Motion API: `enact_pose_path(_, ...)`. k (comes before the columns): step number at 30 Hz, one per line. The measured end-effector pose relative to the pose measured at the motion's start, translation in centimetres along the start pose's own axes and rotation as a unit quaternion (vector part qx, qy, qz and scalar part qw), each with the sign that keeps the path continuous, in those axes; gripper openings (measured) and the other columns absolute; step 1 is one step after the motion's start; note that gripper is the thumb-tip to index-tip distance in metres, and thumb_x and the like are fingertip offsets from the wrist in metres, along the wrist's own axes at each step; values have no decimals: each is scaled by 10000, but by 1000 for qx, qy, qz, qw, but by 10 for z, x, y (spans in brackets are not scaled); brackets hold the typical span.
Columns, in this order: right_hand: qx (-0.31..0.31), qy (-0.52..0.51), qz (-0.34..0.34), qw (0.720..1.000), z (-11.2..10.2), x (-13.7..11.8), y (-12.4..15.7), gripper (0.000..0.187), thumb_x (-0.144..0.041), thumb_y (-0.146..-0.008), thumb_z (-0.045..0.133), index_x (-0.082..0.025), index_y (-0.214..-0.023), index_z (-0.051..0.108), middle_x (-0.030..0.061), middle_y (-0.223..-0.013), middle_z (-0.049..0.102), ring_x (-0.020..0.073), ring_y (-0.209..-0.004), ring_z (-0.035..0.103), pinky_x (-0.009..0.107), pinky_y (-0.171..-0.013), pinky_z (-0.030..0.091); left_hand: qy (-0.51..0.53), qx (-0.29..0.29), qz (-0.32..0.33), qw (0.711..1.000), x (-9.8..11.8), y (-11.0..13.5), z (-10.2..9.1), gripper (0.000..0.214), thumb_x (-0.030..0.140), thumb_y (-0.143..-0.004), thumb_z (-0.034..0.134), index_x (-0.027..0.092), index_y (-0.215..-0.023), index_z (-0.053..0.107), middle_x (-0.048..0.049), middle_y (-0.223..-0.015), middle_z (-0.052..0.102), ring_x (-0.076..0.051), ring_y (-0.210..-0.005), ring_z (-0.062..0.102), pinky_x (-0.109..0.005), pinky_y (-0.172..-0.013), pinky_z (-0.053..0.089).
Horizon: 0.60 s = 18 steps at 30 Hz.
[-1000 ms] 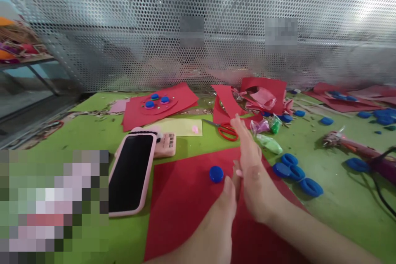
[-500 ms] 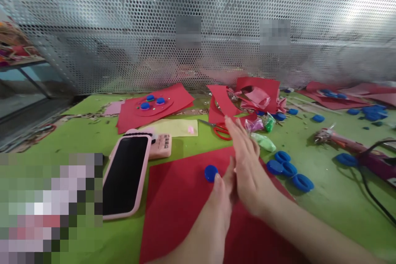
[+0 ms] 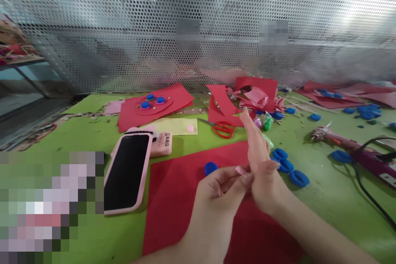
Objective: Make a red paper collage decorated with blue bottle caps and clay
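Between the thumb and fingers of my left hand (image 3: 218, 192) is a small pink piece of modelling clay (image 3: 240, 170). My right hand (image 3: 261, 167) is held upright beside it, fingers stretched out and flat, its palm against my left fingertips. Both hands are above a sheet of red paper (image 3: 176, 202). A blue bottle cap (image 3: 210, 168) lies on that sheet, just beyond my left hand. Another bit of pink clay (image 3: 190, 128) rests on a yellow paper strip (image 3: 168, 126) farther back.
A phone (image 3: 128, 173) partly covers a pink calculator (image 3: 162, 143) on the left. Red-handled scissors (image 3: 224, 129) lie behind the sheet. Several blue caps (image 3: 298, 178) and a glue gun (image 3: 334, 139) with a cable are on the right. A perforated metal panel (image 3: 216, 62) borders the back.
My palms have come apart from being pressed together. My left hand has turned and now pinches the pink clay, while my right hand has shifted slightly right.
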State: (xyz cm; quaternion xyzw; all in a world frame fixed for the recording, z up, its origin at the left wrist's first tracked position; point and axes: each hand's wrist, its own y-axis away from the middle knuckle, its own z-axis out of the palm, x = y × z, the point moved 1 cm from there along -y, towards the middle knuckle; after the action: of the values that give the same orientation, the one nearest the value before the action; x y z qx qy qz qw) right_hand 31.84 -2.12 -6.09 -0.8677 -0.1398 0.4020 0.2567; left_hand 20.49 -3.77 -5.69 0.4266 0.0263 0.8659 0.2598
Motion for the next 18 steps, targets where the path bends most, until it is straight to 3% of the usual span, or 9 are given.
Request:
enact_pose_path(3,28,-32,3,999,-10,1,4,747,-701,-850,47,-283,-1464,130,31,-1518,219,282,-1389,162,523,-1112,105,-35,34,27,998,4,-4,-6,180,392,-703,721,214,-688,739,-29,-815,736,-183,-825,655,-298,-781,495)
enact_pose_path(5,34,-62,28,997,-15,3,5,623,-645,-896,182,-273,-1366,352,68,-1398,414,276,-1290,355,488,-1065,251,-54,50,57,996,5,-6,-16,151,390,-734,698,247,-712,744,-7,-853,732,-174,-886,628,-303,-844,463)
enact_pose_path(6,9,-97,48,994,-17,2,5,527,-598,-914,252,-260,-1250,476,76,-1276,523,257,-1187,461,445,-1008,340,-58,52,73,994,6,-7,-21,127,380,-735,701,262,-712,743,3,-862,728,-174,-922,614,-312,-887,441)
enact_pose_path(8,-100,-190,96,972,-16,0,4,361,-495,-930,367,-223,-954,603,57,-962,641,203,-928,581,345,-849,455,-64,37,89,993,7,-9,-29,100,366,-728,711,274,-706,743,4,-860,724,-192,-966,595,-344,-936,413)
enact_pose_path(10,-217,-274,140,927,-13,-5,3,303,-434,-910,466,-194,-782,600,26,-745,629,161,-748,589,286,-737,478,-73,19,89,993,8,-10,-33,127,368,-715,721,254,-663,737,-18,-870,721,-224,-1005,587,-379,-955,405)
enact_pose_path(12,-264,-319,176,893,-11,-10,2,235,-382,-864,571,-179,-750,594,0,-666,605,129,-667,577,251,-686,476,-83,13,85,993,9,-12,-35,174,388,-699,729,232,-621,723,-38,-918,715,-255,-1062,568,-405,-970,397)
enact_pose_path(15,-247,-352,214,877,-10,-11,1,162,-331,-830,627,-177,-786,603,-22,-668,596,96,-638,572,214,-659,476,-93,9,88,992,11,-12,-37,188,415,-677,741,231,-644,724,-38,-1001,700,-267,-1144,521,-406,-1014,353)
enact_pose_path(18,-237,-356,227,875,-12,-10,1,105,-272,-795,670,-186,-779,612,-34,-683,600,88,-654,571,197,-664,473,-94,1,80,992,12,-11,-37,189,428,-677,738,239,-682,733,-36,-959,707,-249,-1078,558,-379,-970,389)
